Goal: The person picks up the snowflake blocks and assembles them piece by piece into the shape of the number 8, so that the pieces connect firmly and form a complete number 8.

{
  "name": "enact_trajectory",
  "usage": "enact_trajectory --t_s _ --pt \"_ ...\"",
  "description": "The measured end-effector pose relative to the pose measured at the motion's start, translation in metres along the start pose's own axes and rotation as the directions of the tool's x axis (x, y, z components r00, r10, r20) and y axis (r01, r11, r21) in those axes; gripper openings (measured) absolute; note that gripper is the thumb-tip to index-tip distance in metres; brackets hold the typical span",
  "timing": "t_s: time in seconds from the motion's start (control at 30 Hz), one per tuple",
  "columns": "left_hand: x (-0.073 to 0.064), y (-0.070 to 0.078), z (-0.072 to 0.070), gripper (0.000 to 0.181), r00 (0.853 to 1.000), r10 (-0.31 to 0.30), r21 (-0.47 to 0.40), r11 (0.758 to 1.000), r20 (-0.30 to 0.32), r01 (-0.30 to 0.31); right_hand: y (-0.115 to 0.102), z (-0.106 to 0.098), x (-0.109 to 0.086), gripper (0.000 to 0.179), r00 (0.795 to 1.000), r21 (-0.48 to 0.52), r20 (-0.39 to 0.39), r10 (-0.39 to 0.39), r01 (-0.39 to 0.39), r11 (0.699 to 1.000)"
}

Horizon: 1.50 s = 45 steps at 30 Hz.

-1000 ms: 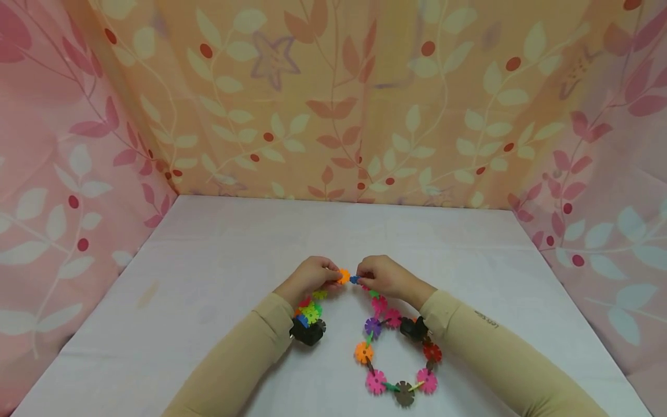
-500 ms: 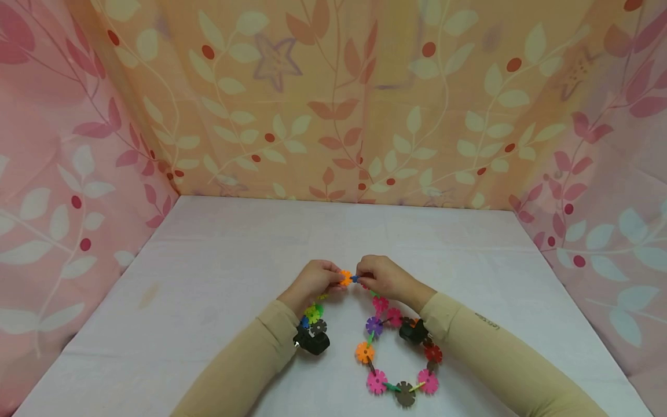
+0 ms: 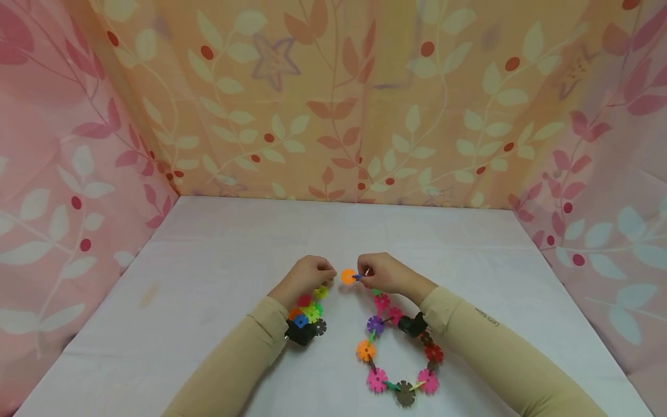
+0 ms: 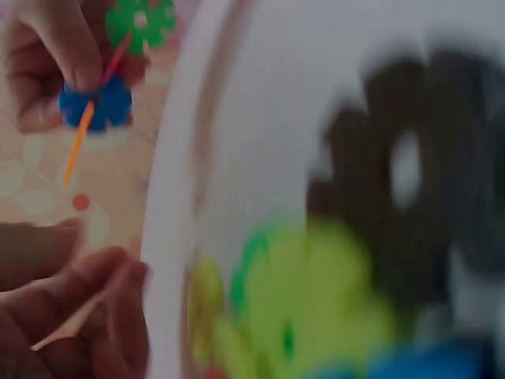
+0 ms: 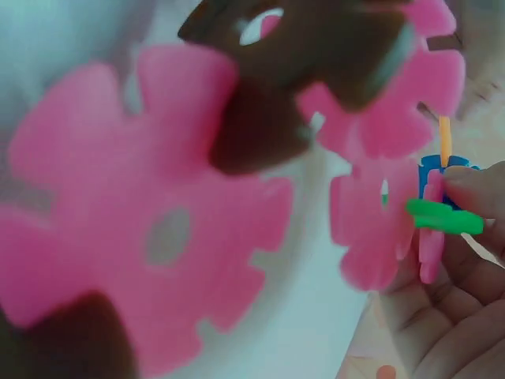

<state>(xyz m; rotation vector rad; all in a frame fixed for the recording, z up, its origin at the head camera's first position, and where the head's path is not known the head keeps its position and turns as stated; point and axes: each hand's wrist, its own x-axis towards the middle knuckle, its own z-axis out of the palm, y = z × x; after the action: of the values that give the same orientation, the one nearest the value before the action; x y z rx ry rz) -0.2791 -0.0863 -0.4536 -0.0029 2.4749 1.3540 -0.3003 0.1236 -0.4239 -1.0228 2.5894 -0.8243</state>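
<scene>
My right hand (image 3: 383, 272) pinches a blue interlocking snowflake disc (image 4: 96, 105) between thumb and fingers. Slotted edge-on into that disc is an orange disc (image 3: 348, 277), which sticks out toward the left hand. Behind them a pink disc (image 5: 431, 229) and a green disc (image 4: 142, 22) carry on into a chain, which runs down to a ring of discs (image 3: 405, 393) on the table. My left hand (image 3: 307, 278) hovers just left of the orange disc, apart from it. Its fingers (image 4: 126, 308) are loosely bent, with nothing between them and the thumb.
A small pile of loose discs (image 3: 311, 313), in yellow-green, blue, red, orange and dark grey, lies under the left wrist. Black wrist cameras (image 3: 301, 332) hang close above the discs. The white table (image 3: 234, 231) is bordered by patterned curtains (image 3: 333, 145).
The left hand has let go of the orange disc and drawn back to the left. Now joined to the blue disc, the orange disc stays with the right hand, which has barely moved.
</scene>
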Motion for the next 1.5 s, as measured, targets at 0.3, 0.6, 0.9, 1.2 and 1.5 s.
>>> enact_trajectory --t_s 0.3,0.6,0.9,1.2,1.5 --pt "-0.004 -0.004 -0.006 0.023 0.999 -0.035 0.405 0.914 -0.010 0.036 -0.001 0.005 0.002 0.036 0.992 0.046 0.084 0.095 -0.099 0.994" --pt "-0.009 -0.001 -0.005 0.025 0.998 -0.062 0.437 0.898 0.001 0.056 -0.002 0.006 0.002 0.037 0.995 0.032 0.084 0.055 -0.058 0.998" --pt "-0.010 -0.003 -0.002 0.019 0.995 0.089 0.380 0.922 -0.043 -0.066 -0.001 0.006 0.002 0.037 0.997 -0.081 0.069 -0.015 0.020 0.997" --pt "-0.025 0.007 0.014 0.016 0.941 0.307 0.317 0.915 -0.145 -0.250 -0.001 0.008 0.002 0.032 0.997 -0.070 0.043 0.059 -0.056 0.996" --pt "-0.027 0.009 0.019 0.007 0.910 0.343 0.378 0.894 -0.232 -0.241 0.000 0.010 0.004 0.028 0.998 -0.049 0.049 0.050 -0.048 0.998"
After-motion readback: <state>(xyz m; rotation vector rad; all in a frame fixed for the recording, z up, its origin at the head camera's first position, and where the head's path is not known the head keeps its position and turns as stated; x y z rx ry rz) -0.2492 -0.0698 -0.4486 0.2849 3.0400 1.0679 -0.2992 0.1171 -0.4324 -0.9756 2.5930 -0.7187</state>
